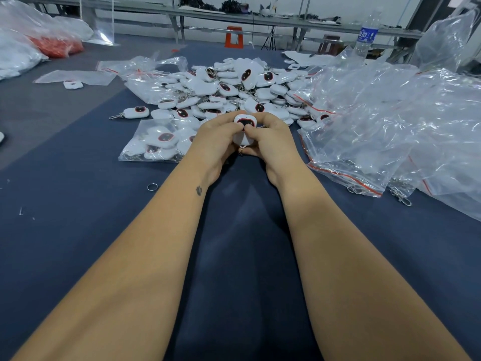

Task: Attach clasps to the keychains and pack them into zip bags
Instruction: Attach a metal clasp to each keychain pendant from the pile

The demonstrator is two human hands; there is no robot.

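A white keychain [243,138] with a dark red-rimmed oval face is held upright between both hands, above the dark blue table [78,204]. My left hand [217,144] grips its left side, thumb on the face. My right hand [270,142] grips its right side, thumb meeting the left one. A small metal ring [241,151] shows under the keychain between my fingers. Behind my hands lies a big heap of keychains [234,92]. A filled zip bag [158,142] lies left of my hands.
Empty clear zip bags with red strips [390,131] pile up at the right. Loose metal clasps [402,198] lie by their near edge. A loose split ring [151,187] and a lone keychain with clasp [135,112] lie at the left. A water bottle [367,35] stands far right.
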